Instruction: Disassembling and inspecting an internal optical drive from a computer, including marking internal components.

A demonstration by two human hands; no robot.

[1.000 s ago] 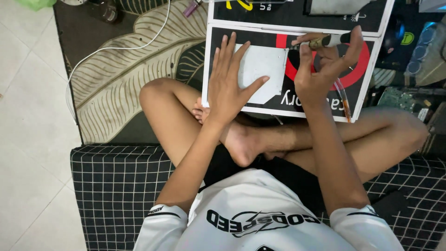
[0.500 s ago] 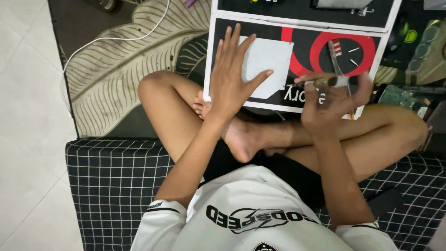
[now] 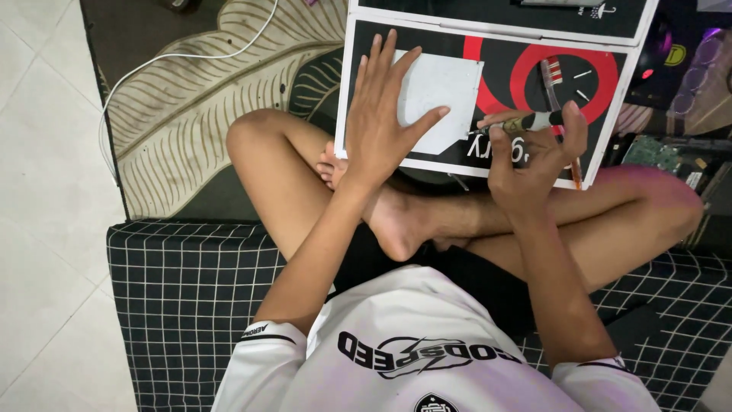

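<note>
Head camera looks down over your white jersey (image 3: pixel 412 358) at six o'clock, where you sit cross-legged on a black grid-patterned cushion (image 3: pixel 183 290). Past your knees, your left hand (image 3: pixel 381 126) lies flat and open, fingers spread, pressing down on a grey rectangular metal plate (image 3: pixel 442 99) near the centre, toward twelve o'clock. That plate rests on a black, red and white printed board (image 3: pixel 496 84) propped against your shins. Your right hand (image 3: pixel 534 156), at about one o'clock, is closed around a small screwdriver (image 3: pixel 526 122) with a black and gold handle, its tip pointing toward the plate's right edge; you cannot tell whether the tip touches it. A toothbrush (image 3: pixel 553 76) lies on the board just beyond that hand. Farther out at ten o'clock, a white cable (image 3: pixel 191 57) crosses a leaf-patterned rug (image 3: pixel 191 114).
</note>
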